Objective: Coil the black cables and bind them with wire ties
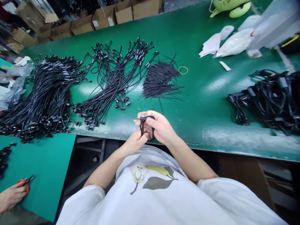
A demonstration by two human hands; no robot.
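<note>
One black cable (141, 127), coiled into a small loop with its plug end uppermost, was held in front of the white shirt (154, 200), over the near edge of the green worktop (201, 122). The loop was gripped at its lower part by the left hand (133, 142), its thumb laid across the inside and its fingers bent closely in; the right hand (162, 128) was curled around the right and upper part, its fingers drawn in on the same cable. Beyond the hands, a heap of thin black ties (160, 79) was laid out, with a yellow band (183, 73) placed just beside it. Left of the ties, a loose bundle of straight cables (114, 79) was spread, and farther left a larger, denser cable heap (51, 84) was stacked. At the right, a pile of coiled cables (276, 97) was kept well apart from the hands. White paper (211, 45) and a small white strip (224, 66) were set toward the far right. Cardboard boxes (104, 17) were lined along the far edge. At lower left, orange-handled cutters (26, 185) were held in a co-worker's hand (11, 197) above a second green surface (47, 168).
</note>
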